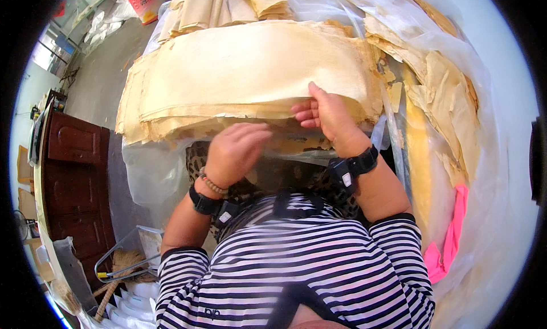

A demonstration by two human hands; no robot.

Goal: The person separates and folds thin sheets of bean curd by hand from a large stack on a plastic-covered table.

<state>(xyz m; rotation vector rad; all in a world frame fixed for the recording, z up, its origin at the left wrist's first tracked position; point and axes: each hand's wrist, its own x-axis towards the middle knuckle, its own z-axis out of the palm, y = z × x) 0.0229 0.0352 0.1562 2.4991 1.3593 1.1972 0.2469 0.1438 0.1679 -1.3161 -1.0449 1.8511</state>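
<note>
A thick stack of tan, cloth-like sheets (239, 61) lies across the work surface in front of me, its near edges layered and ragged. At the stack's near edge on the right is my right hand (330, 113), its thumb raised over the top sheet and its fingers loosely curled, apart from the thumb. I see nothing held in it. My left hand (236, 149) is a little nearer to me, just below the front edge. Its fingers point right, stretched out and somewhat blurred, with nothing visible in them.
Folded tan pieces (222, 10) lie beyond the stack. On the right are crumpled tan sheets (447, 101), clear plastic sheeting (484, 215) and a pink strip (453, 238). A dark red wooden cabinet (77, 181) stands at left, with a straw broom (126, 262) near it.
</note>
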